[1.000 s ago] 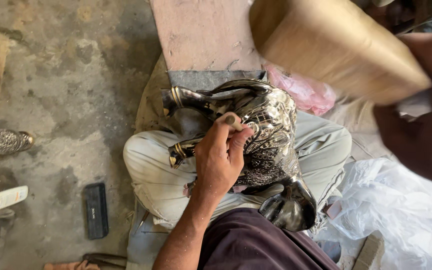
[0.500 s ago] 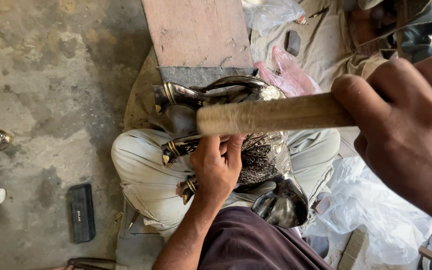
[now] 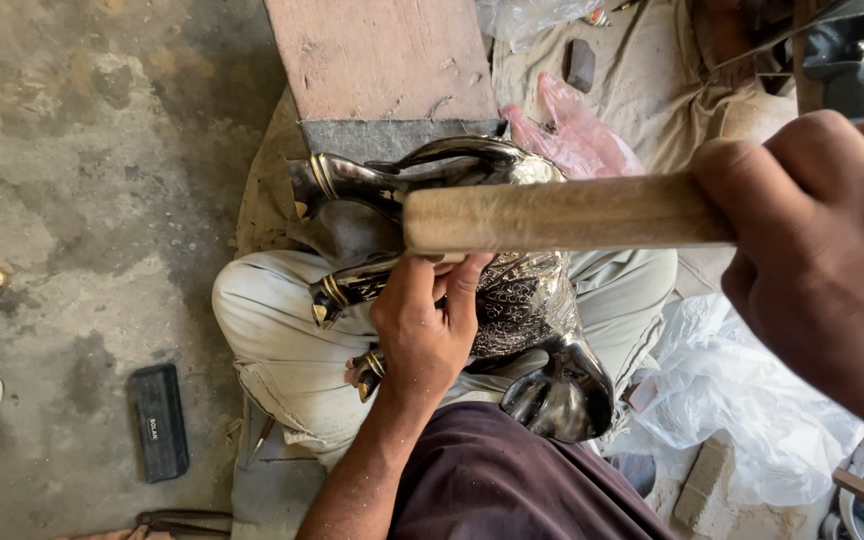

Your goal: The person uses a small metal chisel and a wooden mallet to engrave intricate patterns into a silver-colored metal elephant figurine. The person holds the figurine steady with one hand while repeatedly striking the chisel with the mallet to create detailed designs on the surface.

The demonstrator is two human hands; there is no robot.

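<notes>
The metal animal figure (image 3: 512,300), dark and silvery with engraved patterning on its body and gold bands on its legs, lay on its side across the seated person's lap, its smooth polished end toward the dark maroon shirt (image 3: 512,490) and its banded legs pointing toward the left edge of the lap. In the head view, the left hand (image 3: 424,325) rested on the figure's flank just by the legs, fingers curled down over the metal and gripping it. The right hand (image 3: 822,260) was very close to the camera at the right side, closed in a full fist round a pale wooden handle (image 3: 562,213); the handle ran level across the view, its blunt free end above the figure's upper legs. Whether that end touched the metal I could not tell. A reddish wooden block (image 3: 382,60) with a grey face stood on the floor just beyond the figure. A pink plastic bag (image 3: 577,135) lay beside the block, a clear plastic sheet (image 3: 742,400) by the right knee, and a flat black case (image 3: 158,420) on the concrete floor (image 3: 82,200) to the left.
</notes>
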